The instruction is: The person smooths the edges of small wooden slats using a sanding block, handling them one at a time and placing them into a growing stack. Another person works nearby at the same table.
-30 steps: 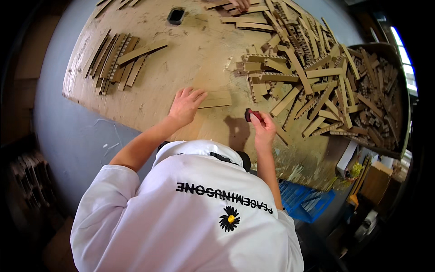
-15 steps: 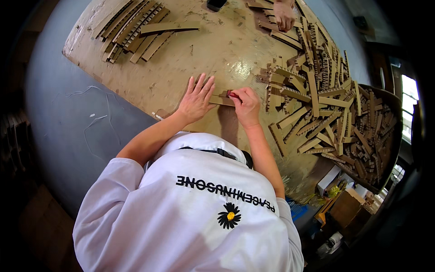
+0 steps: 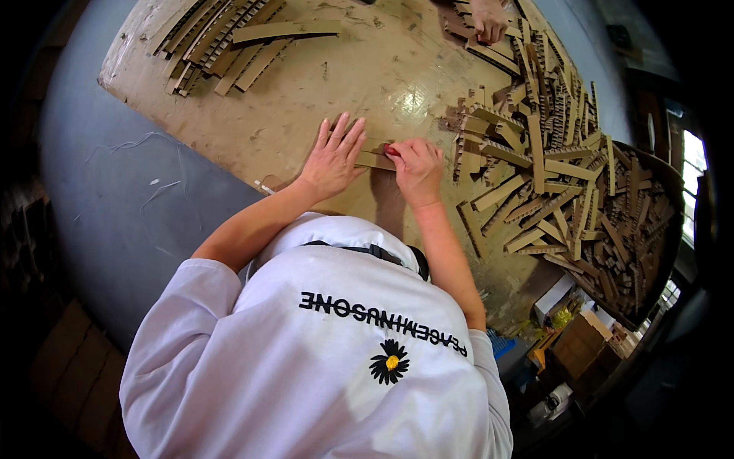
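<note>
In front of me a narrow brown cardboard strip (image 3: 375,160) lies on the tabletop. My left hand (image 3: 334,162) rests flat over its left part, fingers stretched out and slightly spread. At the strip's right part, my right hand (image 3: 419,170) is closed in a pinch on a small red object (image 3: 391,150). The red object is pressed close to the strip; its kind is too small and too covered by the fingers to make out. Under both hands the strip's ends are hidden.
A big heap of cardboard strips (image 3: 537,153) covers the right side, beside a dark bin (image 3: 677,183) full of more pieces. Curved strips (image 3: 287,29) are stacked at the far left. Another person's hand (image 3: 488,19) holds something red at the far right. Cardboard boxes (image 3: 579,342) stand lower right.
The view has shifted slightly, so the table appears a little higher. Both my hands keep nearly the same place and grip on the strip and red object.
</note>
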Motion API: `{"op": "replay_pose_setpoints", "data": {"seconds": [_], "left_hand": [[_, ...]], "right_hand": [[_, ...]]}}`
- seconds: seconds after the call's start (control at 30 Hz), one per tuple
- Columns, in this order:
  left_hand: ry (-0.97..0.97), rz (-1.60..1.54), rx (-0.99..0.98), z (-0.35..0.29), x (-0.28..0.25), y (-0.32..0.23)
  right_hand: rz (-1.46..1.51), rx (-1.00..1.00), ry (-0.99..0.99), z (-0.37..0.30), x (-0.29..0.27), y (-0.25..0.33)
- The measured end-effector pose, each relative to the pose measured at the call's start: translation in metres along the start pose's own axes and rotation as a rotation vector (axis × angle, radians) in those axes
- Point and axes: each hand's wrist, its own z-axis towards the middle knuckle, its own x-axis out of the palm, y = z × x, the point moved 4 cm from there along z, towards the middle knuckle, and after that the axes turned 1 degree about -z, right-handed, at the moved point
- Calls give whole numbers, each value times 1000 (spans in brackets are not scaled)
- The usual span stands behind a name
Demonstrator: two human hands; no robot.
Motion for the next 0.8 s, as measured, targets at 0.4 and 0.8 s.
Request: {"op": "replay_pose_setpoints", "data": {"seconds": [0.4, 0.8], "left_hand": [[-34, -55, 8, -1, 3, 1], [-19, -38, -2, 0, -1, 0]], "right_hand": [[-51, -61, -38, -2, 1, -1], [112, 131, -101, -21, -39, -12]]}}
